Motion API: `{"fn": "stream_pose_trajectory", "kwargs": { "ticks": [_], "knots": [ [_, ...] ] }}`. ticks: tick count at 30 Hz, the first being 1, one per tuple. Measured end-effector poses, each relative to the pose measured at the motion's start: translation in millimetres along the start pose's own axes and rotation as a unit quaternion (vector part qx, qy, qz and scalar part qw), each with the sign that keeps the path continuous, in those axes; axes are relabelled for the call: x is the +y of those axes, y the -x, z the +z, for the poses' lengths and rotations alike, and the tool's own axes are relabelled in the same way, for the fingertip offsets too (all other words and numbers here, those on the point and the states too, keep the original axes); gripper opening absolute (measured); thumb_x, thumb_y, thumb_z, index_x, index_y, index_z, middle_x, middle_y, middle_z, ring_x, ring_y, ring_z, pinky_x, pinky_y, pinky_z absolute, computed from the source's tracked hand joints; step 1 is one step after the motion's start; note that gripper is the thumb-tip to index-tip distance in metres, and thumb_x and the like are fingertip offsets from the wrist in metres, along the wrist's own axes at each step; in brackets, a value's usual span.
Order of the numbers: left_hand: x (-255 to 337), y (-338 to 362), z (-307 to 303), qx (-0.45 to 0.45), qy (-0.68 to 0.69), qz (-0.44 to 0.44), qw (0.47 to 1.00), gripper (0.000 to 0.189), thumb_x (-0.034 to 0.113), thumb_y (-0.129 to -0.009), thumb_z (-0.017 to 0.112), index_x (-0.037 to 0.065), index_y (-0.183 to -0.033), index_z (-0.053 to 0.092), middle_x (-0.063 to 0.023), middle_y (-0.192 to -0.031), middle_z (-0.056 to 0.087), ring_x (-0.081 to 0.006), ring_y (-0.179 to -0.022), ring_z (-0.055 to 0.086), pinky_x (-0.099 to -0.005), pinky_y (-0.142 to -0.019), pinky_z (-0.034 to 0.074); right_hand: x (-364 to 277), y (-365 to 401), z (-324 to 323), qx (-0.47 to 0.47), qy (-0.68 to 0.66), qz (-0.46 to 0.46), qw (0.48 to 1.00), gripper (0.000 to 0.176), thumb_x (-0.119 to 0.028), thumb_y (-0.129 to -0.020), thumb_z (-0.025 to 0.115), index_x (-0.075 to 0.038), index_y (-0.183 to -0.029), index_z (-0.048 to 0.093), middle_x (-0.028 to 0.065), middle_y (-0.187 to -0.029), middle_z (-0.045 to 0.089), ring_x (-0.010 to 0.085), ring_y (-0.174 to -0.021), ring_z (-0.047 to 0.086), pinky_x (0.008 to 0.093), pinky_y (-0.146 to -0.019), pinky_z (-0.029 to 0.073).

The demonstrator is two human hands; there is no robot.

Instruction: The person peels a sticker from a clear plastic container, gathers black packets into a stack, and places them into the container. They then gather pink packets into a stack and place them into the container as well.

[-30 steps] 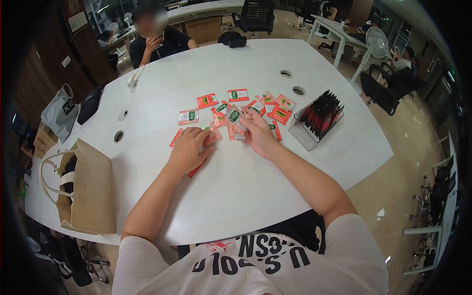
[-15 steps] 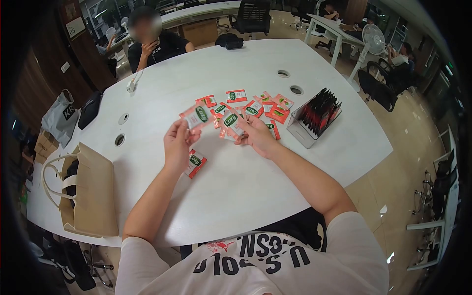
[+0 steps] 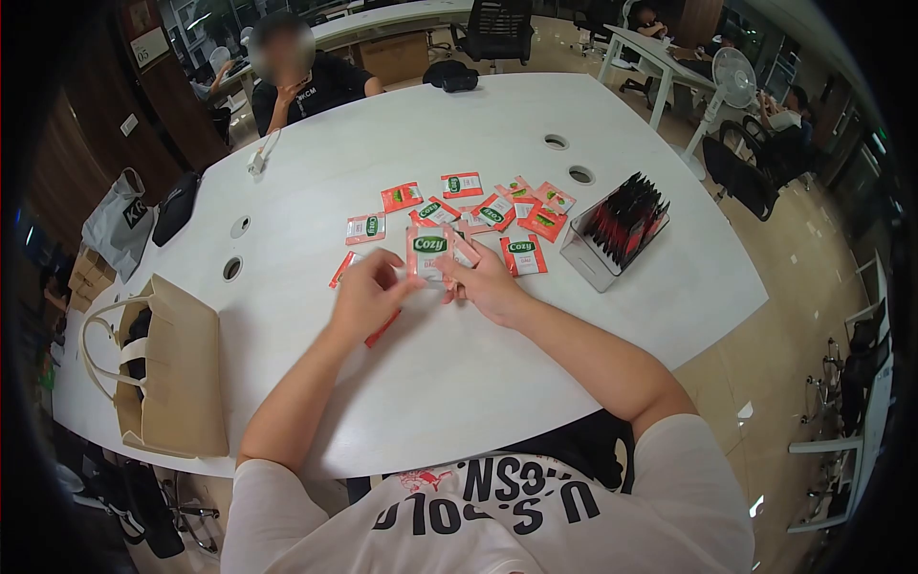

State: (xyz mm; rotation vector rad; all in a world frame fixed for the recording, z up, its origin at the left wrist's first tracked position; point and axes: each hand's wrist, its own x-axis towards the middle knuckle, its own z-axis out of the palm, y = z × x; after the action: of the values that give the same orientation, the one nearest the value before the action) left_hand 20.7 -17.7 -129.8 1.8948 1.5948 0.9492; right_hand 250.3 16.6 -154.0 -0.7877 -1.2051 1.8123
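My right hand [image 3: 486,285] is closed on several red and white Cozy sachets [image 3: 429,251], held up over the white table. My left hand [image 3: 368,292] is at their lower left side, its thumb and fingers curled near the edge of the front sachet; whether it grips that sachet is unclear. Part of a sachet [image 3: 382,328] shows under my left wrist, and another [image 3: 343,270] pokes out beyond the fingers. More lie ahead, among them one at the left [image 3: 365,228], one at the back [image 3: 461,185] and one near the box [image 3: 523,256].
A clear box [image 3: 590,260] of dark packets [image 3: 626,225] stands at the right. On the left are a beige handbag [image 3: 177,373], a grey bag [image 3: 120,225] and a black pouch [image 3: 176,210]. Across the white table [image 3: 325,172] sits a person [image 3: 316,96]; a white plug [image 3: 255,162] lies nearby.
My left hand has moved from the sachet it held, coming closer to the bunch in my right hand. Sachets now lie on the table at the left, where that hand was.
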Motion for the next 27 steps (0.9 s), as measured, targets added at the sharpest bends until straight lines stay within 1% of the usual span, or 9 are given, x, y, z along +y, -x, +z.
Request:
{"fn": "stream_pose_trajectory", "kwargs": {
  "ticks": [4,8,11,12,15,16,19,25,27],
  "knots": [
    [-52,-66,-36,0.083,-0.032,0.053,0.995,0.042,0.026,-0.091,0.083,-0.003,-0.118,0.068,-0.0174,-0.102,0.072,-0.0238,-0.084,0.071,-0.0361,-0.080,0.061,2,-11,-19,0.011,-0.107,-0.003,0.994,0.033,-0.020,-0.105,0.066,-0.009,-0.134,0.054,0.0023,-0.104,0.062,0.0118,-0.081,0.058,0.0403,-0.075,0.058],
    [-83,-107,-58,-0.046,-0.172,-0.014,0.984,0.061,0.023,-0.087,0.085,0.000,-0.140,0.063,-0.0263,-0.135,0.067,-0.0394,-0.121,0.068,-0.0430,-0.101,0.056,14,-22,-28,0.017,-0.191,-0.023,0.981,0.030,-0.017,-0.104,0.063,-0.010,-0.131,0.053,0.0035,-0.106,0.062,0.0141,-0.084,0.061,0.0450,-0.076,0.059],
    [-66,-111,-57,-0.077,-0.273,-0.002,0.959,0.060,0.020,-0.086,0.085,-0.001,-0.138,0.064,-0.0251,-0.130,0.070,-0.0372,-0.115,0.071,-0.0419,-0.096,0.059,18,-26,-31,0.025,-0.213,-0.062,0.975,0.030,-0.017,-0.103,0.062,-0.010,-0.130,0.053,0.0042,-0.107,0.063,0.0153,-0.090,0.062,0.0460,-0.078,0.059],
    [-64,-110,-56,-0.081,-0.221,0.011,0.972,0.048,0.019,-0.088,0.082,-0.004,-0.129,0.068,-0.0202,-0.112,0.075,-0.0304,-0.098,0.074,-0.0386,-0.088,0.061,16,-25,-31,0.035,-0.210,-0.065,0.975,0.029,-0.017,-0.103,0.061,-0.010,-0.129,0.053,0.0043,-0.108,0.063,0.0153,-0.091,0.062,0.0458,-0.078,0.059],
    [-49,-109,-55,-0.131,-0.120,-0.069,0.982,0.031,0.019,-0.094,0.076,-0.004,-0.115,0.070,-0.0127,-0.095,0.074,-0.0194,-0.084,0.071,-0.0349,-0.078,0.061,13,-22,-23,0.060,-0.202,-0.062,0.976,0.027,-0.018,-0.103,0.061,-0.010,-0.127,0.054,0.0042,-0.108,0.063,0.0150,-0.092,0.063,0.0451,-0.078,0.059],
    [-39,-102,-48,-0.134,-0.001,-0.071,0.988,0.027,0.022,-0.104,0.067,-0.002,-0.115,0.066,-0.0085,-0.098,0.071,-0.0130,-0.082,0.066,-0.0349,-0.074,0.059,8,-20,-16,0.068,-0.196,-0.059,0.976,0.026,-0.018,-0.103,0.061,-0.009,-0.126,0.054,0.0041,-0.107,0.064,0.0148,-0.090,0.063,0.0446,-0.078,0.059],
    [-3,-78,-15,-0.148,0.169,-0.105,0.969,0.041,0.028,-0.110,0.058,0.001,-0.141,0.058,-0.0090,-0.115,0.068,-0.0136,-0.089,0.065,-0.0341,-0.081,0.056,13,-30,-13,0.072,-0.173,-0.053,0.981,0.025,-0.018,-0.102,0.062,-0.010,-0.125,0.056,0.0026,-0.100,0.064,0.0138,-0.083,0.063,0.0423,-0.078,0.058],
    [19,-71,16,-0.175,0.382,-0.118,0.900,0.046,0.027,-0.109,0.060,0.003,-0.147,0.053,-0.0130,-0.131,0.064,-0.0205,-0.105,0.067,-0.0388,-0.094,0.055,18,-33,-44,0.068,-0.143,-0.081,0.984,0.027,-0.015,-0.100,0.063,-0.010,-0.126,0.056,-0.0013,-0.090,0.061,0.0123,-0.080,0.062,0.0386,-0.079,0.057],
    [-13,-78,27,-0.045,0.070,0.125,0.989,0.042,0.027,-0.106,0.064,0.004,-0.141,0.059,-0.0131,-0.127,0.068,-0.0244,-0.104,0.069,-0.0403,-0.093,0.055,12,-29,-59,0.084,-0.174,-0.100,0.976,0.026,-0.014,-0.100,0.063,-0.010,-0.125,0.057,-0.0009,-0.092,0.063,0.0131,-0.079,0.064,0.0373,-0.078,0.058]
  ]
}}
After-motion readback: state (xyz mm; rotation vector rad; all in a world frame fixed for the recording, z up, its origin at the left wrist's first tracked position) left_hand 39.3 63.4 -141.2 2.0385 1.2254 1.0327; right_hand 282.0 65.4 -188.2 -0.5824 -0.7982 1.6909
